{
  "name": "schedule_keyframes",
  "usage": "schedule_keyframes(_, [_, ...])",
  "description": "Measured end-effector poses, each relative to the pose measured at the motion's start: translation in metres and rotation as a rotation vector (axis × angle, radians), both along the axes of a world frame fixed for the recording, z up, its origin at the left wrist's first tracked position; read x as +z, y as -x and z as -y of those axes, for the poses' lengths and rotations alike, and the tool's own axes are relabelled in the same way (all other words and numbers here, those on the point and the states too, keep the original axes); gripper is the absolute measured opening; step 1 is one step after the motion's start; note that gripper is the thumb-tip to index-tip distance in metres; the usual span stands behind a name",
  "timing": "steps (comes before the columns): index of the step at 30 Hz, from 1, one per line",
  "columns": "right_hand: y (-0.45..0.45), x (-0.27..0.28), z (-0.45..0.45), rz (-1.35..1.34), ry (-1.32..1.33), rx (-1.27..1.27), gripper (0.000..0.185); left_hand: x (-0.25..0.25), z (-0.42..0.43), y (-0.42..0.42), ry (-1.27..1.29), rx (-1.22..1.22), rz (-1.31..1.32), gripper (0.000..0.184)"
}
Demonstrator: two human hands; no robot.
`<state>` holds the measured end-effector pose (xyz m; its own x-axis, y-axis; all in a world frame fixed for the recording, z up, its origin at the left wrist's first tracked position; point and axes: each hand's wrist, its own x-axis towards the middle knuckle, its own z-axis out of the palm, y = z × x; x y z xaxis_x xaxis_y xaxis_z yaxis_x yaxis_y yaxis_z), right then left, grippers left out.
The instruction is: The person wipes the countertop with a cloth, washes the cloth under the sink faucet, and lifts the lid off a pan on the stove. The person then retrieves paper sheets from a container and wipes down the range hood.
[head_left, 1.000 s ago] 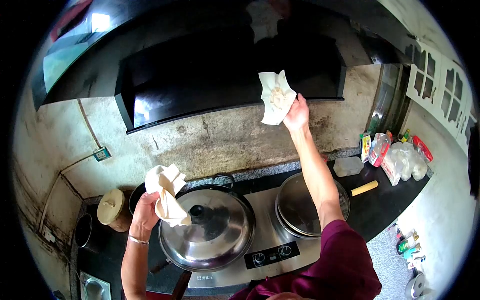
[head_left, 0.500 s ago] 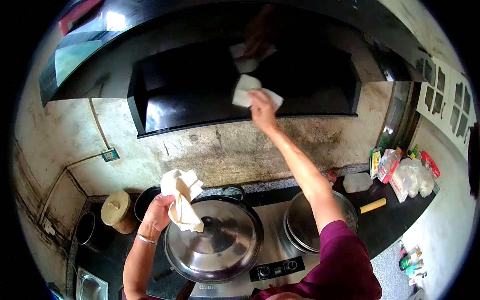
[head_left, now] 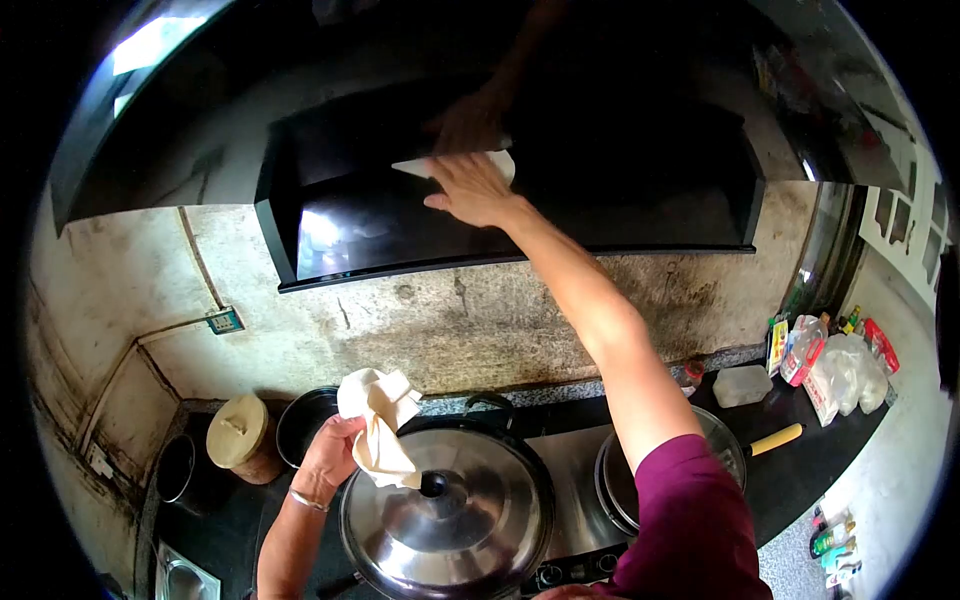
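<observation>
My right hand (head_left: pixel 475 188) lies flat with its fingers stretched out, pressing a white wipe (head_left: pixel 502 165) against the glossy black range hood (head_left: pixel 620 190). Whether the wipe is cloth or paper I cannot tell. The dark surface mirrors my hand and forearm. Lower left, my left hand (head_left: pixel 333 455) is closed on a crumpled cream cloth (head_left: pixel 385 440). This cloth hangs over the left edge of a large wok's domed steel lid (head_left: pixel 450 525).
Under my right arm is a pan (head_left: pixel 720 440) with a yellow handle (head_left: pixel 775 440). A lidded pot (head_left: pixel 240 430) and dark pots stand at left. A plastic box (head_left: pixel 742 386) and several bags (head_left: pixel 845 370) line the counter's right end. Stove knobs (head_left: pixel 580 572) sit at the front.
My right hand has moved left along the hood, going from a pinch on the wipe to flat fingers over it. My left hand still holds the cloth. The view has shifted slightly.
</observation>
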<state>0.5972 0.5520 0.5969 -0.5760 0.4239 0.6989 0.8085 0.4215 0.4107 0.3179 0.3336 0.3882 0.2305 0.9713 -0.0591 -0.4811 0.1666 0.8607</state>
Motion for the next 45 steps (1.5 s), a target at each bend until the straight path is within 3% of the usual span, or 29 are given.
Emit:
schedule_keyframes(3, [-0.003,0.015,0.006,-0.172,0.12,0.101,0.05,-0.01,-0.014,-0.003,0.023,-0.021,-0.008,0.018])
schedule_keyframes(7, [-0.004,0.036,0.03,-0.226,0.293,-0.116,0.052,-0.012,-0.019,-0.007,0.02,-0.051,-0.027,0.018])
schedule_keyframes(12, [-0.021,0.036,0.0,-0.3,0.355,-0.099,0.054,-0.013,-0.021,-0.007,0.043,0.026,-0.033,0.02])
schedule_keyframes(14, [-0.026,0.034,-0.003,-0.378,0.326,-0.029,0.066,-0.016,-0.022,-0.007,0.039,0.026,-0.041,0.021])
schedule_keyframes(21, [-0.057,0.035,-0.021,-0.351,0.251,-0.105,0.062,-0.023,-0.026,-0.001,0.045,0.028,-0.05,0.022])
schedule_keyframes(23, [-0.064,0.04,-0.011,-0.205,0.298,-0.364,0.037,-0.018,-0.024,-0.006,0.043,-0.003,-0.052,0.02])
schedule_keyframes(27, [-0.09,0.039,-0.022,-0.287,0.348,-0.274,0.039,-0.018,-0.027,-0.013,0.046,0.011,-0.054,0.02])
schedule_keyframes(30, [-0.105,0.04,-0.025,-0.413,0.254,-0.315,0.045,-0.022,-0.031,-0.014,0.034,-0.016,-0.071,0.02])
schedule_keyframes(32, [-0.116,0.037,-0.021,-0.498,-0.029,-0.274,0.05,-0.024,-0.031,-0.014,0.015,-0.022,-0.07,0.02])
schedule_keyframes(33, [-0.123,0.037,-0.018,-0.501,-0.027,-0.274,0.05,-0.024,-0.031,-0.014,0.017,-0.021,-0.073,0.02])
schedule_keyframes(35, [-0.138,0.039,-0.015,-0.569,-0.182,-0.246,0.073,-0.025,-0.03,-0.014,0.034,0.02,-0.066,0.021])
schedule_keyframes(38, [-0.16,0.036,-0.014,-0.642,-0.235,-0.182,0.078,-0.027,-0.034,-0.019,0.041,0.02,-0.061,0.022])
schedule_keyframes(39, [-0.173,0.035,-0.029,-0.64,-0.236,-0.19,0.078,-0.027,-0.034,-0.021,0.043,0.013,-0.06,0.022])
schedule_keyframes(40, [-0.186,0.034,-0.055,-0.621,-0.17,-0.3,0.056,-0.027,-0.034,-0.022,0.035,0.014,-0.06,0.023])
schedule_keyframes(42, [-0.186,0.036,-0.035,-0.601,-0.106,-0.416,0.042,-0.027,-0.036,-0.022,0.026,0.007,-0.06,0.023])
schedule_keyframes(44, [-0.18,0.033,0.007,-0.695,-0.165,-0.263,0.065,-0.03,-0.037,-0.02,0.039,-0.007,-0.069,0.023])
schedule_keyframes(45, [-0.189,0.031,-0.005,-0.69,-0.166,-0.263,0.065,-0.027,-0.035,-0.022,0.038,-0.007,-0.064,0.023])
